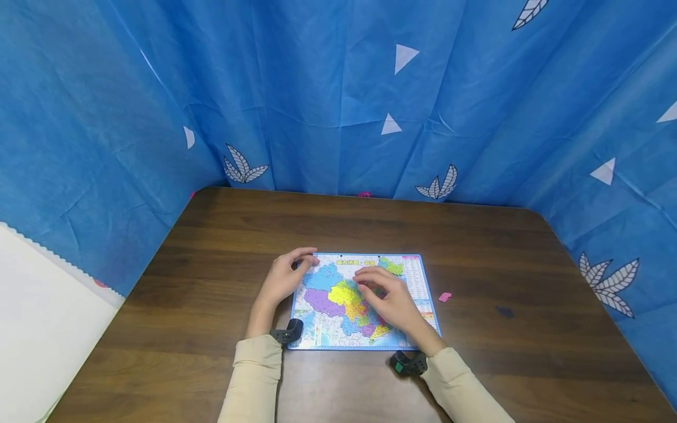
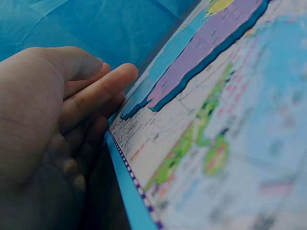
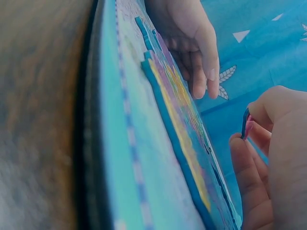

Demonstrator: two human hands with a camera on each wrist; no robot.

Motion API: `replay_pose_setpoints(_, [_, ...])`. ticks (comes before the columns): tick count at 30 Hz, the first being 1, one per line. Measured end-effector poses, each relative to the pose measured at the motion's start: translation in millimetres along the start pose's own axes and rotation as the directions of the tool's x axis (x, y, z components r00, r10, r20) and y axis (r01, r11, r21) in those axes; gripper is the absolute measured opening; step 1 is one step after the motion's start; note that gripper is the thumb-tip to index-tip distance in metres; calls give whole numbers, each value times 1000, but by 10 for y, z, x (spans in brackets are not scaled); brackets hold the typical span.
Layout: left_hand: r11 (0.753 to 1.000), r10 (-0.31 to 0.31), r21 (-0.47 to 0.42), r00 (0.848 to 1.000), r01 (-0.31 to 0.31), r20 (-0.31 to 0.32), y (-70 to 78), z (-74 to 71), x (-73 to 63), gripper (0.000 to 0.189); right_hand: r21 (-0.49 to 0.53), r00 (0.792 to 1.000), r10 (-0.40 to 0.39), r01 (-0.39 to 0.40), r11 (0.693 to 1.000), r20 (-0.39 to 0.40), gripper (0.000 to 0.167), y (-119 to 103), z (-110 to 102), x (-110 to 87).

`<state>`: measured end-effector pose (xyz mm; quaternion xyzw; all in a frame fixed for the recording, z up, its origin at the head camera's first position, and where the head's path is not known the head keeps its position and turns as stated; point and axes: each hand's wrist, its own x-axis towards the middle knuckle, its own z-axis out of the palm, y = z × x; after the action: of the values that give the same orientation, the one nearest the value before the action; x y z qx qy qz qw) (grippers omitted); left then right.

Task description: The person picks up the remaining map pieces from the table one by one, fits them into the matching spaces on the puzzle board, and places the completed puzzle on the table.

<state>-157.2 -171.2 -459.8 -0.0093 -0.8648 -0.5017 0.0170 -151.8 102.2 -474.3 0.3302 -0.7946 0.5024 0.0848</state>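
Note:
A map puzzle board [image 1: 338, 339] with a blue border lies on the table, many coloured raised pieces set on it. Over its right half, my right hand [image 1: 390, 298] pinches a small puzzle piece [image 3: 246, 125] between thumb and fingertips. The piece is pink on one face and dark on the other, held off the board's surface. My left hand [image 1: 285, 277] is at the board's upper left edge, fingers loosely bent and holding nothing. In the left wrist view its fingertips come right at the border, beside a blue and a purple piece [image 2: 192, 57].
A pink puzzle piece [image 1: 445, 296] lies on the brown wooden table [image 1: 222, 235] right of the board. Farther right lies a dark piece [image 1: 505, 312]. Blue curtains [image 1: 317, 88] hang behind the table and along its sides. Each wrist wears a black band.

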Motion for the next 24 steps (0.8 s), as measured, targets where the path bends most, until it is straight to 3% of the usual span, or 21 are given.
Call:
replay_pose_setpoints(15, [1000,8,-21,1000,-8,1,-22,-3,-14,32,-128,987,81,-63,990,136,16,-58,31,-23])
replay_pose_setpoints(24, [999,-7,-36,1000,7,0,-23,3,-13,32,-151,980,117,-92,984,163,13,-65,43,-33])
